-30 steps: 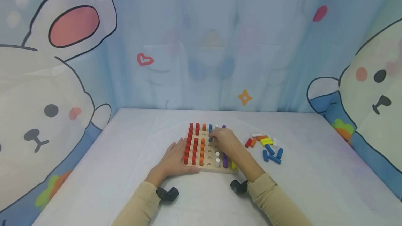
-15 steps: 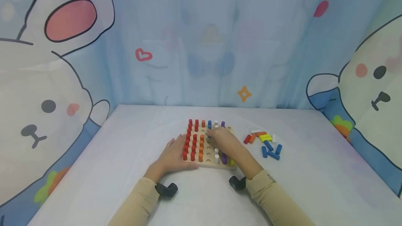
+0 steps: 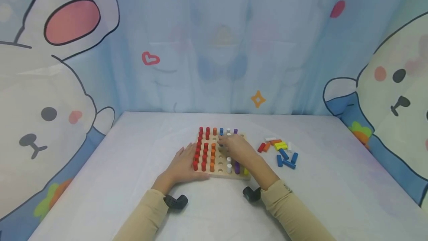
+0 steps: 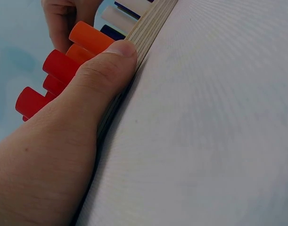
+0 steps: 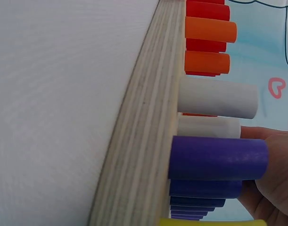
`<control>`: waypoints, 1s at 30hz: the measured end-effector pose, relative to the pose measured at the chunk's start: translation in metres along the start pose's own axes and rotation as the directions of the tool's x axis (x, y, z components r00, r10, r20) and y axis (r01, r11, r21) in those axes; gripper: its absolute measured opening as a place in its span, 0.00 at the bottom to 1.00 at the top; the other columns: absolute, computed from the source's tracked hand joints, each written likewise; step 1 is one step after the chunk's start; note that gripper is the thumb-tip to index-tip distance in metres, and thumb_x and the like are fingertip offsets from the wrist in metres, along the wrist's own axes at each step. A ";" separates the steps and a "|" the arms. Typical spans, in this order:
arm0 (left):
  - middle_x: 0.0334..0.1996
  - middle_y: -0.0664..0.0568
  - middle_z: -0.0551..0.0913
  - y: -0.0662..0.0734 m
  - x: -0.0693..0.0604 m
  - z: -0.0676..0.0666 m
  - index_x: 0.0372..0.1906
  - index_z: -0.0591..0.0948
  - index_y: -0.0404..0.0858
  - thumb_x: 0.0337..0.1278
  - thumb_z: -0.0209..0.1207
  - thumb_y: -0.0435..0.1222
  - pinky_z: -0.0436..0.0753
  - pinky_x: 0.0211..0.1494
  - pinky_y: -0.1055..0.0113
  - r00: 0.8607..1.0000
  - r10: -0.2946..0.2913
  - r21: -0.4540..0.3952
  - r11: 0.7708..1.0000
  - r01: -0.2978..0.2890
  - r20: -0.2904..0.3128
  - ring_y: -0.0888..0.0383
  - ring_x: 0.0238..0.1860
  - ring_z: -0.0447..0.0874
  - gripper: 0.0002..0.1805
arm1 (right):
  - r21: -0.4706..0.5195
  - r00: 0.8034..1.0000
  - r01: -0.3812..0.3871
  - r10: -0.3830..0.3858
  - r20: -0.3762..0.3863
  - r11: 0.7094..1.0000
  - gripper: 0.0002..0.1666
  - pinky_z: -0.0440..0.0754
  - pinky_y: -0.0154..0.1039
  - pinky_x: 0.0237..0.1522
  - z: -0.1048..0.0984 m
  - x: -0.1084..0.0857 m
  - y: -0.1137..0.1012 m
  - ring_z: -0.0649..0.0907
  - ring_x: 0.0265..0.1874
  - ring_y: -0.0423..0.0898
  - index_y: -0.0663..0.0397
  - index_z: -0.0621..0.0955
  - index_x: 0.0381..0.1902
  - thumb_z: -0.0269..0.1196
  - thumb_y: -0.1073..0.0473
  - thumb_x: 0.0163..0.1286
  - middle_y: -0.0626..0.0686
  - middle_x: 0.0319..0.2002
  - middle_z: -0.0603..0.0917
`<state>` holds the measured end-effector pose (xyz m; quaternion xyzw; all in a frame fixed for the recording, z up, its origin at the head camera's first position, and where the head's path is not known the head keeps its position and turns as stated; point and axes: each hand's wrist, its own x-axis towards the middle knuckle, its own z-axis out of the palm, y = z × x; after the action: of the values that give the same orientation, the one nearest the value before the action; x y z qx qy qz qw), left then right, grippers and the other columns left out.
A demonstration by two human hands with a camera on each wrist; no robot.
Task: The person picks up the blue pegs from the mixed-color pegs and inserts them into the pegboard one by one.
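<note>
A light wooden pegboard (image 3: 230, 176) lies on the table, with columns of red, orange, blue, white, purple and yellow pegs. Against its left side rests my left hand (image 3: 182, 164), fingers extended; in the left wrist view the thumb (image 4: 108, 61) presses on the front edge. My right hand (image 3: 238, 150) reaches over the board's right half. Its fingertips pinch a blue peg, mostly hidden by the fingers, in the blue column behind the empty front holes. A standing blue peg (image 3: 221, 130) is farther back. The right wrist view shows a purple peg (image 5: 219, 157) before the right hand.
Loose pegs lie to the right of the board: several blue ones (image 3: 289, 164), yellow ones (image 3: 280, 145), a red one (image 3: 261, 147), orange ones and white ones. A white cloth (image 3: 150, 133) covers the table. A patterned curtain (image 3: 220, 84) hangs behind it.
The right hand's fingertips have shifted slightly around the blue peg, and less blue shows beneath them. The left hand stays against the board. The head view has tilted slightly.
</note>
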<state>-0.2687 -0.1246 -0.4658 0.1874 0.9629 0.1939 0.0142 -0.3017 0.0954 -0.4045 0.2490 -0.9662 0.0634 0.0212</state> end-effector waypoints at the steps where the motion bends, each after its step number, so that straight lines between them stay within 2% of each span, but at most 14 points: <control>1: 0.76 0.48 0.52 0.000 0.000 0.000 0.75 0.48 0.39 0.33 0.56 0.75 0.44 0.78 0.52 1.000 0.000 -0.001 1.000 0.000 -0.001 0.53 0.77 0.44 0.68 | 0.018 1.000 -0.010 0.010 -0.005 1.000 0.24 0.77 0.43 0.60 -0.001 0.000 0.000 0.76 0.62 0.49 0.45 0.79 0.58 0.65 0.62 0.63 0.46 0.64 0.74; 8: 0.76 0.49 0.52 0.000 0.000 0.000 0.76 0.48 0.40 0.32 0.55 0.76 0.45 0.78 0.51 1.000 -0.004 -0.019 1.000 0.004 -0.006 0.52 0.77 0.44 0.68 | 0.128 0.998 -0.012 0.021 -0.067 0.992 0.20 0.79 0.45 0.57 -0.005 -0.004 0.000 0.79 0.58 0.50 0.49 0.81 0.55 0.64 0.56 0.65 0.49 0.55 0.83; 12: 0.76 0.48 0.52 0.000 0.000 0.001 0.76 0.48 0.40 0.32 0.55 0.77 0.45 0.78 0.51 1.000 -0.001 -0.014 1.000 0.001 -0.006 0.52 0.77 0.43 0.68 | 0.116 0.995 -0.010 0.022 -0.097 0.993 0.18 0.79 0.46 0.57 -0.007 -0.006 -0.001 0.80 0.56 0.50 0.49 0.82 0.53 0.64 0.54 0.65 0.50 0.51 0.85; 18: 0.75 0.48 0.52 0.001 0.000 0.002 0.75 0.48 0.39 0.33 0.55 0.76 0.45 0.78 0.51 1.000 0.005 -0.008 1.000 -0.005 -0.011 0.52 0.77 0.44 0.68 | 0.130 0.984 0.006 0.018 -0.175 0.991 0.14 0.83 0.43 0.50 -0.011 -0.008 -0.002 0.84 0.45 0.48 0.52 0.84 0.47 0.64 0.55 0.65 0.50 0.43 0.87; 22: 0.75 0.48 0.53 0.002 0.000 0.002 0.75 0.49 0.39 0.33 0.56 0.75 0.45 0.78 0.51 1.000 0.006 -0.004 1.000 -0.006 -0.008 0.53 0.77 0.45 0.67 | 0.164 0.981 -0.013 0.044 -0.188 0.986 0.12 0.84 0.40 0.47 -0.014 -0.011 -0.003 0.84 0.40 0.45 0.51 0.85 0.45 0.65 0.57 0.64 0.47 0.37 0.86; 25: 0.75 0.48 0.53 0.003 -0.001 0.001 0.75 0.49 0.38 0.34 0.57 0.75 0.45 0.78 0.51 1.000 0.000 -0.007 1.000 0.000 -0.005 0.53 0.77 0.45 0.67 | 0.182 0.979 -0.028 0.064 -0.195 0.983 0.12 0.84 0.39 0.47 -0.017 -0.014 -0.003 0.84 0.40 0.43 0.49 0.85 0.44 0.66 0.57 0.63 0.45 0.36 0.86; 30: 0.75 0.48 0.52 0.002 -0.001 0.000 0.75 0.49 0.39 0.34 0.57 0.74 0.44 0.78 0.52 1.000 -0.004 -0.009 1.000 0.004 -0.004 0.53 0.77 0.44 0.67 | 0.187 0.964 -0.008 0.058 -0.261 0.982 0.10 0.84 0.38 0.45 -0.023 -0.020 0.000 0.84 0.38 0.43 0.50 0.86 0.43 0.66 0.57 0.63 0.46 0.35 0.86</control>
<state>-0.2667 -0.1234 -0.4649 0.1849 0.9624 0.1986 0.0133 -0.2840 0.1081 -0.3827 0.2229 -0.9486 0.1858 0.1262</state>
